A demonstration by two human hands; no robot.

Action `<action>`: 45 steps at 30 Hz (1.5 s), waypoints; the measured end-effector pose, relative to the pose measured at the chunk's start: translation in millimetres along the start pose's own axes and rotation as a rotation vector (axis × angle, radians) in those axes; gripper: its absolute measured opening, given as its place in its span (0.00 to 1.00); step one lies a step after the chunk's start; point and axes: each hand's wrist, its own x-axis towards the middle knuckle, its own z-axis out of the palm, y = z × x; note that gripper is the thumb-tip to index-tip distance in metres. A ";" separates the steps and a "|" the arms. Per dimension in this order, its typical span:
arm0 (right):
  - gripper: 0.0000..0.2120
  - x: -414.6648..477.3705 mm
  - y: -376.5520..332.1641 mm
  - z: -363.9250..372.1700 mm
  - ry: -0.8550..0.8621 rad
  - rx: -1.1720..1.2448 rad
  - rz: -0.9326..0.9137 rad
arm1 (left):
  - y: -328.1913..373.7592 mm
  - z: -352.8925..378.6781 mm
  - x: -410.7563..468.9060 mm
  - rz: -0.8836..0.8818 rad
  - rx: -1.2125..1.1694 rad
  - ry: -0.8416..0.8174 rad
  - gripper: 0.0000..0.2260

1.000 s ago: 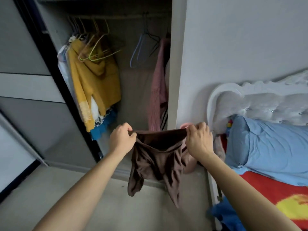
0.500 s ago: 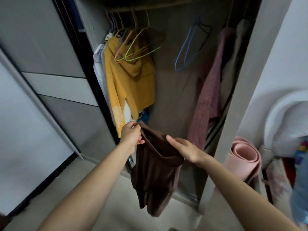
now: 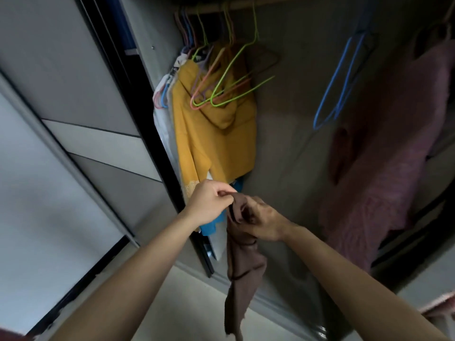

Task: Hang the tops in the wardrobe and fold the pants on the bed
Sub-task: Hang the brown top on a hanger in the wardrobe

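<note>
A brown top hangs limp in front of the open wardrobe, bunched at its upper edge. My left hand pinches that upper edge, and my right hand grips the gathered cloth right beside it, the two hands almost touching. Above them, empty green and orange wire hangers hang from the wardrobe rail. Two empty blue hangers dangle further right on the rail.
A yellow hoodie and pale garments hang at the wardrobe's left end. A pink knit garment hangs at the right. The grey sliding door stands to the left. A blue cloth shows behind my left wrist.
The view has turned away from the bed and closer into the wardrobe. My hands have come together, so the brown top went from stretched wide to bunched and dangling.
</note>
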 end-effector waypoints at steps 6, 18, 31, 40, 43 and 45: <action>0.14 64.1 -10.6 3.9 0.319 0.180 0.212 | -68.5 -31.2 59.0 -0.145 -0.089 0.069 0.09; 0.05 123.9 -53.0 2.6 0.851 0.631 0.535 | -121.3 -25.7 111.6 -0.558 -0.537 -0.470 0.14; 0.11 61.1 -60.5 -43.3 1.093 0.123 0.535 | -59.3 -35.8 190.8 -0.584 -1.026 -0.048 0.06; 0.21 64.7 -73.2 -185.4 1.265 -0.767 0.529 | -22.7 -32.9 205.0 0.292 -0.375 0.159 0.07; 0.14 70.1 -64.3 -216.0 1.046 -0.905 0.795 | -16.3 -41.2 210.7 0.459 -0.203 0.258 0.06; 0.11 72.6 -58.9 -224.4 1.001 -0.903 0.827 | -14.0 -44.5 214.1 0.478 -0.157 0.293 0.05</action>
